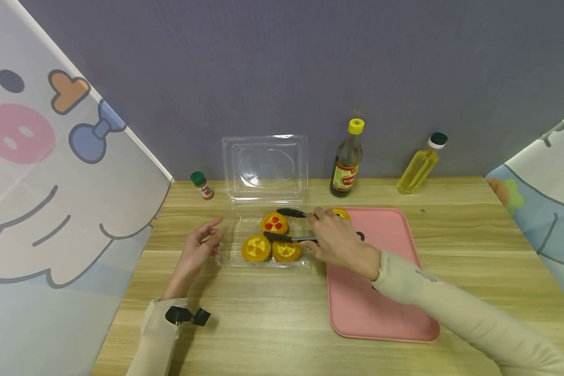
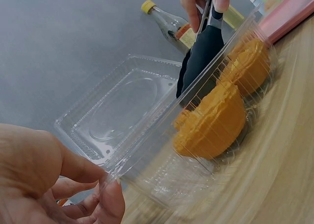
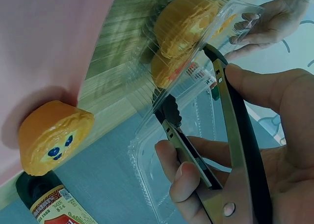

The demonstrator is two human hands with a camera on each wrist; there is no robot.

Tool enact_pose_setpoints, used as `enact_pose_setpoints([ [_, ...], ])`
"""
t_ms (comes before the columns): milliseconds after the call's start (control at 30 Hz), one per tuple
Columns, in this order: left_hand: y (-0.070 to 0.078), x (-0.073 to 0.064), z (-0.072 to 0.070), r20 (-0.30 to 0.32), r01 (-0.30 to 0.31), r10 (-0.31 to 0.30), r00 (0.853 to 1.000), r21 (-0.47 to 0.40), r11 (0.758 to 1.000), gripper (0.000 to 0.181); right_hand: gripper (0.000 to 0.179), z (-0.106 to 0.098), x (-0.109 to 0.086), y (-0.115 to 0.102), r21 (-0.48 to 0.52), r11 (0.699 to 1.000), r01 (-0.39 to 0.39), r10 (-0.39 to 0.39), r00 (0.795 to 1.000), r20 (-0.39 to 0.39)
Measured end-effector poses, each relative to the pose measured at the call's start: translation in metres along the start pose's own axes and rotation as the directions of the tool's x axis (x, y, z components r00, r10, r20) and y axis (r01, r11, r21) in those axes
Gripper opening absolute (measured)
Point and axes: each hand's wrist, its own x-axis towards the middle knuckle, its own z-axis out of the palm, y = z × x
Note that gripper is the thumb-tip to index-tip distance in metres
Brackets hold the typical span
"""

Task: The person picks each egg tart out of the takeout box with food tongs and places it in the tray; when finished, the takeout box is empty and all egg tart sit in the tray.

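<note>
My right hand (image 1: 333, 235) grips a pair of tongs (image 3: 235, 150) with black tips. The tong tips stand apart at either side of a tart with red spots (image 1: 274, 223). That tart sits in an open clear plastic box (image 1: 237, 261) with two yellow-patterned tarts, one at left (image 1: 256, 248) and one at right (image 1: 287, 251). At the box's left side, my left hand (image 1: 199, 253) pinches the rim between thumb and finger in the left wrist view. A tart with dark blue spots (image 3: 56, 138) rests on the pink tray (image 1: 380, 313), partly behind my right hand in the head view.
Behind the box its clear lid (image 1: 265, 167) stands raised. A small green-capped shaker (image 1: 202, 185) is at the back left. A dark sauce bottle (image 1: 345, 162) with a yellow cap and an oil bottle (image 1: 420, 166) stand along the grey back wall (image 1: 282, 68).
</note>
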Motion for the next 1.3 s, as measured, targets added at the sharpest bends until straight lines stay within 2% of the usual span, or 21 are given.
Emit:
enact_pose_setpoints([
  [467, -0.001, 0.001, 0.001, -0.001, 0.000, 0.000, 1.000, 0.003, 1.000, 0.049, 0.063, 0.009, 0.003, 0.002, 0.040, 0.999, 0.007, -0.007, 1.000, 0.000],
  [1067, -0.003, 0.001, 0.001, -0.005, -0.011, 0.011, 1.000, 0.000, 1.000, 0.049, 0.059, 0.015, 0.005, 0.003, -0.018, 0.998, 0.055, -0.056, 0.995, -0.082],
  [1300, -0.003, 0.001, 0.001, -0.006, -0.017, 0.017, 1.000, -0.003, 1.000, 0.048, 0.058, 0.019, 0.002, 0.003, -0.011, 0.997, 0.076, -0.077, 0.990, -0.115],
])
